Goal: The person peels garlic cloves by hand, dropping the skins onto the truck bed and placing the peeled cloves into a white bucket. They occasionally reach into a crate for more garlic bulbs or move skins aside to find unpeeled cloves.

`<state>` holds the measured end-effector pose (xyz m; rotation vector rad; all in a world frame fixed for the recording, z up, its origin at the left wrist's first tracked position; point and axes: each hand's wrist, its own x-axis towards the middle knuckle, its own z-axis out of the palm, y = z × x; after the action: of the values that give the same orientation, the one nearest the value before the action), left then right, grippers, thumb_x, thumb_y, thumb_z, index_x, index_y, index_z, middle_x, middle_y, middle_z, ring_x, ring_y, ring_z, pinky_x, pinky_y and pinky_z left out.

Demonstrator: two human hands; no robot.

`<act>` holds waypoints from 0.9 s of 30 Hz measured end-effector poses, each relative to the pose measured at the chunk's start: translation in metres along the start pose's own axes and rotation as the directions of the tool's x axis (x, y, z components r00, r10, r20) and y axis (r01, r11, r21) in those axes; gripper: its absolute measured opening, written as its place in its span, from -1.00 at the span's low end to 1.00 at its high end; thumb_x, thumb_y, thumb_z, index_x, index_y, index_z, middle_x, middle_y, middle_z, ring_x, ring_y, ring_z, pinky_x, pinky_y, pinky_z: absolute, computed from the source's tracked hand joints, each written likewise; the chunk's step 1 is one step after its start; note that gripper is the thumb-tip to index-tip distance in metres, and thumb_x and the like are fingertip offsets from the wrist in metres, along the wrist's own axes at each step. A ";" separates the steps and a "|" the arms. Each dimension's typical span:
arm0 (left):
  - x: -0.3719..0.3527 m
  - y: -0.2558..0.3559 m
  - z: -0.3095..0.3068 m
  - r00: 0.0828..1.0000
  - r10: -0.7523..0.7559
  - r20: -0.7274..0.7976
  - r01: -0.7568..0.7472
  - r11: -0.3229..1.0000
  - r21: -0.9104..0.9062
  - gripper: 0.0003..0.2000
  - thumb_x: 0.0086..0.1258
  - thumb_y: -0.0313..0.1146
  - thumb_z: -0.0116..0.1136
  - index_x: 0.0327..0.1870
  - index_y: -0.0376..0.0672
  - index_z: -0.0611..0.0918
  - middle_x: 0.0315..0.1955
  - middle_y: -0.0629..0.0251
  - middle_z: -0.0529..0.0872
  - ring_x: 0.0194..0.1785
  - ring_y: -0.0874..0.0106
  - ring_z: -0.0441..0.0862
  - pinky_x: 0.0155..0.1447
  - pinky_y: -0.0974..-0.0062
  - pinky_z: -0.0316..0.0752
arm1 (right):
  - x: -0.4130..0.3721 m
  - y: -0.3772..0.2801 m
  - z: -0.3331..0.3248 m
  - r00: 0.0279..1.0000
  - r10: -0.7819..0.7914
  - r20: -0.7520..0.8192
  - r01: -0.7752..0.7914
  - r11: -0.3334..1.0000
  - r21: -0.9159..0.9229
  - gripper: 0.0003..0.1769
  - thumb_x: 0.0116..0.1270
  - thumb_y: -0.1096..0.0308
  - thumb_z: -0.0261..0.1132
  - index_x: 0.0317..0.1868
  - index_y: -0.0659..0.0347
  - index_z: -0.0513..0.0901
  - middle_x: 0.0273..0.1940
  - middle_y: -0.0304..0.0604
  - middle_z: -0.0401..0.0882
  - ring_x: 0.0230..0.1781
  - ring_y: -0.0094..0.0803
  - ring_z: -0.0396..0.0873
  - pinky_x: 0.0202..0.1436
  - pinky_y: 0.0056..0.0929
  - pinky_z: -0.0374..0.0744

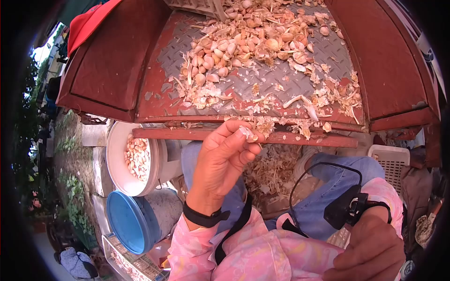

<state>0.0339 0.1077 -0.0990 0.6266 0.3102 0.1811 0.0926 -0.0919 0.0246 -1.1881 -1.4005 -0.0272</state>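
Observation:
My left hand is raised just in front of the table's near edge. Its thumb and fingers are pinched on a small, pale piece of garlic with papery skin; the fingers partly cover it. Low at the right, by my lap, is my right hand, its fingers curled downward. Whatever it may hold is hidden. Beyond the left hand, a heap of garlic cloves and loose skins covers part of the metal-plated table top.
A white bucket with garlic cloves inside stands at the left, above a blue-lidded bucket. A plastic crate sits at the table's back. Red-brown side panels flank the top. A black cable loops from the device on my right wrist.

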 end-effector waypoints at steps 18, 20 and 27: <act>-0.009 -0.054 0.015 0.902 -0.332 -0.275 0.186 0.875 -0.447 -0.66 0.44 -0.12 -0.20 -0.07 -0.20 0.49 -0.19 0.15 0.56 -0.24 0.39 0.57 -0.26 0.48 0.55 | -0.029 0.121 0.020 0.773 0.160 0.614 0.024 0.959 -0.281 -0.71 0.09 0.34 0.24 -0.19 0.26 0.47 -0.27 -0.08 0.42 -0.15 -0.22 0.45 -0.10 -0.32 0.44; -0.015 -0.038 -0.010 0.959 -0.274 -0.070 0.193 0.816 -0.545 -0.72 0.44 -0.17 -0.18 -0.13 -0.19 0.49 -0.31 0.21 0.51 -0.38 0.47 0.48 -0.44 0.59 0.45 | -0.020 0.126 0.015 0.880 0.194 0.434 -0.119 0.974 -0.195 -0.71 0.09 0.34 0.25 -0.19 0.27 0.47 -0.24 -0.08 0.42 -0.21 -0.15 0.45 -0.14 -0.31 0.44; -0.071 0.125 -0.095 0.820 0.431 -0.377 -0.481 0.876 -0.045 -0.77 0.45 -0.21 -0.15 -0.31 -0.16 0.47 -0.56 0.37 0.39 -0.71 0.68 0.16 -0.77 0.79 0.04 | 0.028 0.195 -0.010 0.844 0.487 0.226 -0.374 0.835 -0.403 -0.66 0.20 0.29 0.21 -0.06 0.29 0.47 -0.14 0.00 0.44 -0.08 -0.14 0.44 -0.01 -0.29 0.41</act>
<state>-0.0734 0.2409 -0.0801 0.5190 0.4901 0.7848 0.2317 0.0102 -0.0711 -1.8595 -1.4012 0.2667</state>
